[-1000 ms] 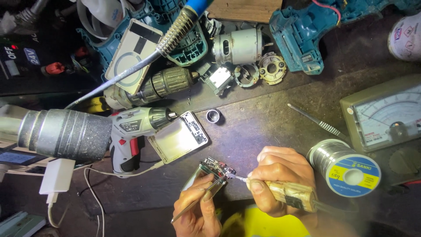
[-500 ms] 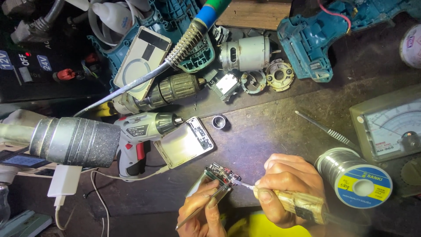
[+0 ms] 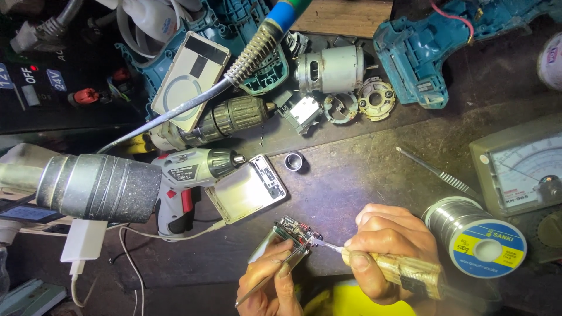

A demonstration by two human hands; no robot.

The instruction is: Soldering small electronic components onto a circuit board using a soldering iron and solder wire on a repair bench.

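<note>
**Workbench contents, placed relative to the solder spool**

1. Heat gun (image 3: 88,184): large grey metal barrel, lying far left of the solder spool (image 3: 477,240), nozzle end toward the middle of the bench.
2. Analogue meter (image 3: 521,167): pale dial face, just above and right of the spool.
3. Teal tool housing (image 3: 415,55): opened shell, well above the spool.
4. Cordless screwdriver (image 3: 190,181): grey and red, far left of the spool, beside the heat gun.
5. Motor (image 3: 328,70): silver cylinder, above and left of the spool.
6. Right hand (image 3: 389,251): just left of the spool, fingers closed around a wood-handled soldering iron (image 3: 398,269), its tip touching the circuit board.
7. Left hand (image 3: 272,284): further left of the spool, low in view, thumb and fingers pinching tweezers (image 3: 269,278) against the circuit board.
8. Circuit board (image 3: 295,231): small, dark, crowded with tiny components and red spots; sits at the top end of a flat silver cell, left of the spool, between the two hands.
9. Metal ring (image 3: 294,161): small, above and left of the spool.
</note>
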